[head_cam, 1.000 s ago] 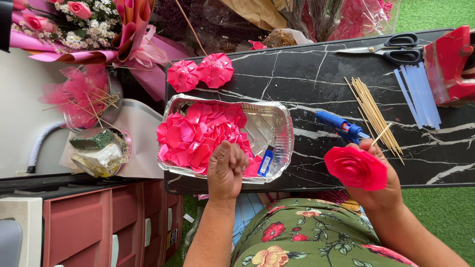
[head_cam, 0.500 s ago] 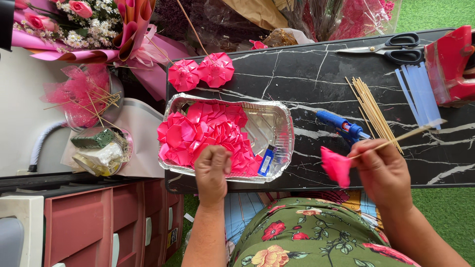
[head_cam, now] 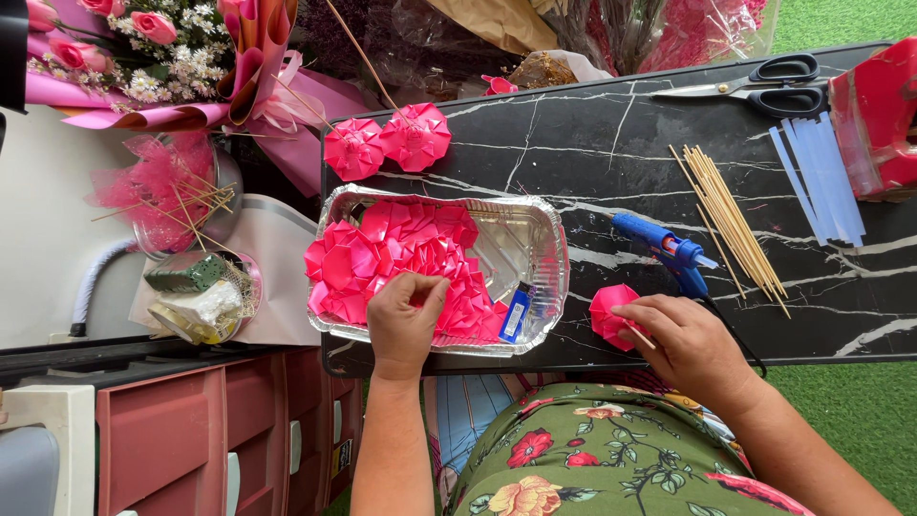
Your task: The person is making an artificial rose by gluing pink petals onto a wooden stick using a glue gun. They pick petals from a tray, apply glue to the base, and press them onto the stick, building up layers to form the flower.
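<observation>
The left hand [head_cam: 406,320] covers the pink folded papers [head_cam: 401,253] beneath it — whether it grips one cannot be told. The right hand [head_cam: 690,342] hides most of the skewer [head_cam: 638,336] on the paper flower [head_cam: 611,313]. The red box [head_cam: 879,119] is cut off by the right edge.

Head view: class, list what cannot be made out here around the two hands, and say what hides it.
- Folded pink paper pieces under the left hand: the hand covers what its fingertips grip.
- Pink paper flower: partly hidden by the right hand.
- Thin wooden stick at that hand: mostly covered by the fingers.
- Red object: cut off by the right edge.
- Small blue item in the foil tray: too small to identify.
</observation>
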